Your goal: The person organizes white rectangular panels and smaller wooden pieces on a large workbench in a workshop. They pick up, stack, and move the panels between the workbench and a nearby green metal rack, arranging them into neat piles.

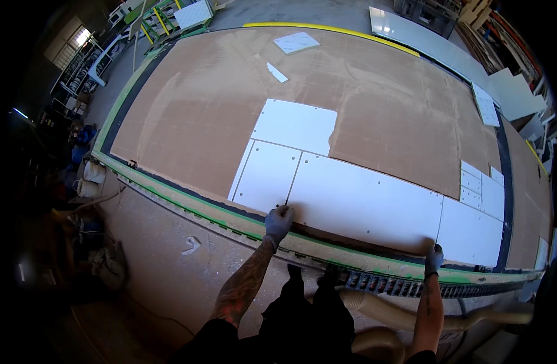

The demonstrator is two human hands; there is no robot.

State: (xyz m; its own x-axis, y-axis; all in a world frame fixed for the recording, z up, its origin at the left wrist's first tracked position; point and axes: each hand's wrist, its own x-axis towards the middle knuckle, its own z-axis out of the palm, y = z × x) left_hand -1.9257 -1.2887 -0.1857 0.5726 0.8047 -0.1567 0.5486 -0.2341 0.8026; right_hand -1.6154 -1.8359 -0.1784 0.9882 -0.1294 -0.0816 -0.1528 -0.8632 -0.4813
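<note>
A long white panel (366, 197) with several small drilled holes lies on the brown board of a large flat table. My left hand (279, 222), in a grey glove, is closed with curled fingers at the panel's near left corner, by the dark seam. At the near right corner, beside the other seam, my right hand (434, 259) is closed in a matching glove. Both hands seem to grip the panel's near edge; the fingertips are partly hidden. Against the panel lie a squarer white panel (263, 173) on the left and another white panel (471, 233) on the right.
Beyond lies a white piece (295, 126) with a ragged right edge. Small offcuts (296, 42) rest farther back on the dusty brown board (400, 130). A green-edged frame (187, 203) borders the table. A thick hose (387, 308) runs along the floor, and buckets (94, 172) stand left.
</note>
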